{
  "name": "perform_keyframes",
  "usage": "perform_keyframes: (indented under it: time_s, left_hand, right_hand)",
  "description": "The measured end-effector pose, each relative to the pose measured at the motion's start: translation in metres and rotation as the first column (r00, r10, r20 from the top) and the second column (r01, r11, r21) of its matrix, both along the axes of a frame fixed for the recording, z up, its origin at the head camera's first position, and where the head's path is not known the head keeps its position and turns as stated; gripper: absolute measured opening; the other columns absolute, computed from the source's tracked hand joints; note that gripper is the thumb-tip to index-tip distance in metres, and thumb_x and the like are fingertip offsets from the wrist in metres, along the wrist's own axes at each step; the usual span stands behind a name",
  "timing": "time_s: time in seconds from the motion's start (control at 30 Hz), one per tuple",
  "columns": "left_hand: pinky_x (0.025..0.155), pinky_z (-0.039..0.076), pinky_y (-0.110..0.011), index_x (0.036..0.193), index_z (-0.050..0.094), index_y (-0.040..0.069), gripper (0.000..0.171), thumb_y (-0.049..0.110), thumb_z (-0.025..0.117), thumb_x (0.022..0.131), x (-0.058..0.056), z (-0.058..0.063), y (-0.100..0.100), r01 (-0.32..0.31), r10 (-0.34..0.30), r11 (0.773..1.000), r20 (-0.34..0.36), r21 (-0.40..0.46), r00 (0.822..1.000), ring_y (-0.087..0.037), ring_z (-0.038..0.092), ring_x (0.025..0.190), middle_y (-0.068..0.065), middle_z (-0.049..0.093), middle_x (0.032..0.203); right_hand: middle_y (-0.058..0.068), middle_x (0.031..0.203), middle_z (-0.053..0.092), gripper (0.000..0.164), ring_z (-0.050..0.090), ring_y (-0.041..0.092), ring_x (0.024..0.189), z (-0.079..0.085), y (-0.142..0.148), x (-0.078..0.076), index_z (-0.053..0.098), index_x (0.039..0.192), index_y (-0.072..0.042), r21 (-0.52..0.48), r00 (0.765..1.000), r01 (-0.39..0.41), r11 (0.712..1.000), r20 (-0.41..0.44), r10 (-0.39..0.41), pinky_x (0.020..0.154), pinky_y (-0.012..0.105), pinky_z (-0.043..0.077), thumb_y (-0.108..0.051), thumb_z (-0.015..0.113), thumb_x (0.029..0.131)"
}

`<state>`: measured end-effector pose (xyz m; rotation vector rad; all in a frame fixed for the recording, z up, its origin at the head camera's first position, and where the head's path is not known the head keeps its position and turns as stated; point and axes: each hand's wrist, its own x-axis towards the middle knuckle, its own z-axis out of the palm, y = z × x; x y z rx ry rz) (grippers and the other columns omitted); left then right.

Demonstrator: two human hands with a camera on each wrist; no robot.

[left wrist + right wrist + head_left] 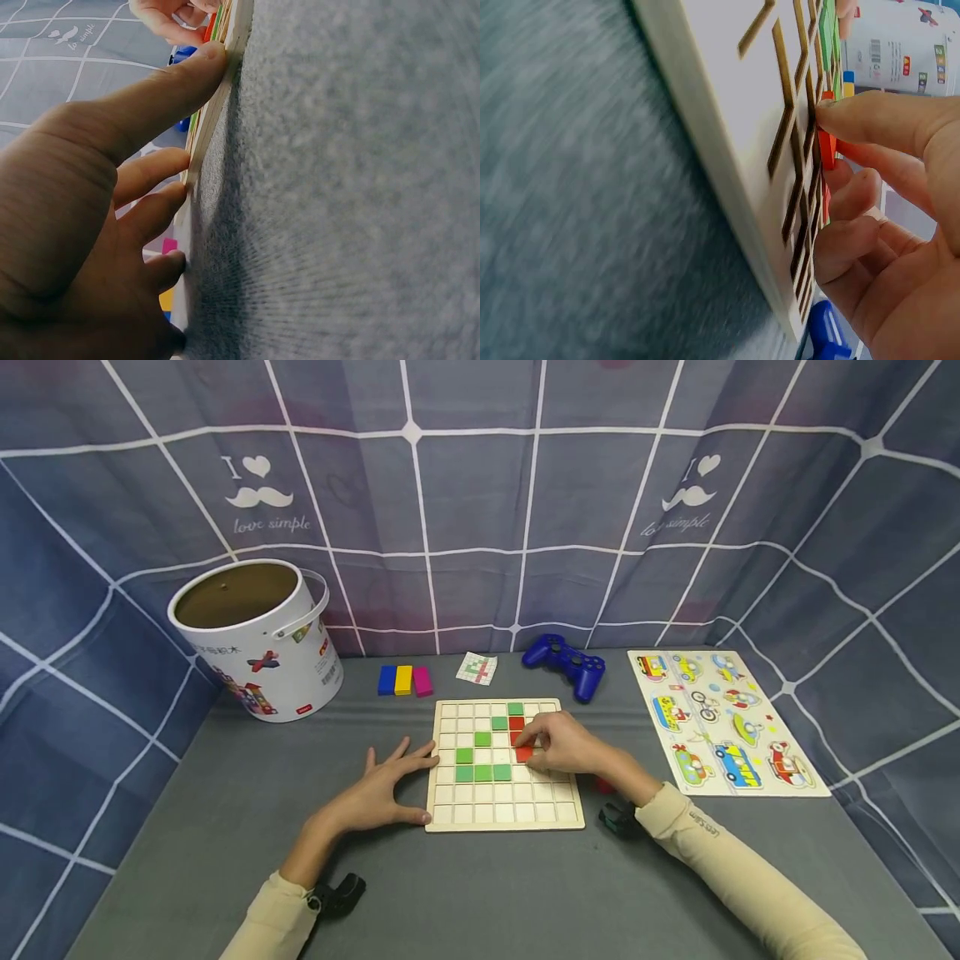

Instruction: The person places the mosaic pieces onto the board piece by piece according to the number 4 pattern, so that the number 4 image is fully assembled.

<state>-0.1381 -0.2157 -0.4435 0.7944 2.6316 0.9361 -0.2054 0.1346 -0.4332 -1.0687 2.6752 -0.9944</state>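
Observation:
A wooden grid board (504, 827) lies flat on the table, with several green tiles (483, 772) and a few red tiles (517, 723) in its squares. My right hand (567, 745) is over the board's right half, pinching a red tile (827, 147) between thumb and finger; that tile is down at the grid beside other red ones. The left hand (381, 795) touches the board's left edge with spread fingers, its thumb (187, 81) against the rim. Part of the grid is hidden under my right hand.
Behind the board lie blue, yellow and magenta blocks (422, 682), a small pattern card (477, 668) and a blue game controller (566, 663). A white bucket (277, 668) stands back left. A picture puzzle board (708, 727) lies right. Something red (604, 786) shows by my right wrist.

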Motion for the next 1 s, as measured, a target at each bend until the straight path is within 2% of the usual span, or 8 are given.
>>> perform_keyframes:
  time_s: [0.27, 0.47, 0.7, 0.83, 1.0]
  left_hand:
    - [0.103, -0.018, -0.075, 0.151, 0.048, 0.018, 0.088, 0.035, 0.089, 0.075, -0.001, 0.003, 0.004, -0.002, 0.002, 1.000, 0.023, -0.004, 1.000, -0.041, 0.004, 0.150, 0.001, 0.024, 0.164]
    - [0.102, -0.017, -0.075, 0.150, 0.048, 0.017, 0.087, 0.035, 0.088, 0.075, -0.001, 0.002, 0.004, 0.009, -0.009, 1.000, 0.025, -0.005, 1.000, -0.041, 0.004, 0.150, 0.000, 0.024, 0.164]
    - [0.102, -0.017, -0.075, 0.150, 0.048, 0.017, 0.087, 0.034, 0.088, 0.075, -0.002, 0.002, 0.003, 0.011, -0.011, 1.000, 0.020, -0.002, 1.000, -0.041, 0.005, 0.150, -0.001, 0.024, 0.164]
    - [0.102, -0.017, -0.076, 0.151, 0.048, 0.017, 0.088, 0.036, 0.088, 0.075, -0.002, 0.002, 0.002, 0.009, -0.008, 1.000, 0.022, -0.008, 1.000, -0.041, 0.004, 0.150, -0.002, 0.024, 0.164]
    - [0.103, -0.017, -0.075, 0.151, 0.047, 0.017, 0.088, 0.035, 0.088, 0.075, -0.002, 0.003, 0.001, 0.004, -0.004, 1.000, 0.018, -0.008, 1.000, -0.041, 0.004, 0.150, 0.000, 0.023, 0.164]
  right_hand:
    - [-0.003, 0.090, 0.070, 0.025, 0.055, 0.007, 0.070, 0.002, -0.005, 0.000, 0.081, 0.099, -0.011, 0.014, 1.000, -0.025, 1.000, 0.013, 0.025, 0.062, 0.025, 0.048, -0.007, 0.085, 0.075]
    - [-0.005, 0.091, 0.070, 0.026, 0.060, 0.012, 0.076, 0.004, -0.006, 0.000, 0.081, 0.097, -0.013, 0.039, 0.999, 0.010, 0.999, 0.048, -0.012, 0.066, 0.026, 0.051, -0.006, 0.085, 0.072]
    - [-0.004, 0.090, 0.070, 0.030, 0.061, 0.018, 0.081, 0.005, -0.005, 0.001, 0.080, 0.102, -0.013, 0.053, 0.999, 0.037, 0.998, 0.030, -0.039, 0.070, 0.030, 0.048, -0.012, 0.087, 0.072]
    - [-0.003, 0.089, 0.071, 0.032, 0.062, 0.019, 0.079, 0.005, 0.001, 0.001, 0.080, 0.104, -0.015, 0.048, 0.998, 0.048, 0.998, 0.039, -0.050, 0.069, 0.030, 0.049, -0.013, 0.087, 0.073]
    - [0.000, 0.088, 0.070, 0.029, 0.057, 0.016, 0.066, 0.012, 0.026, 0.004, 0.079, 0.104, -0.012, 0.013, 0.994, 0.071, 0.997, 0.086, -0.071, 0.059, 0.028, 0.047, -0.011, 0.085, 0.075]
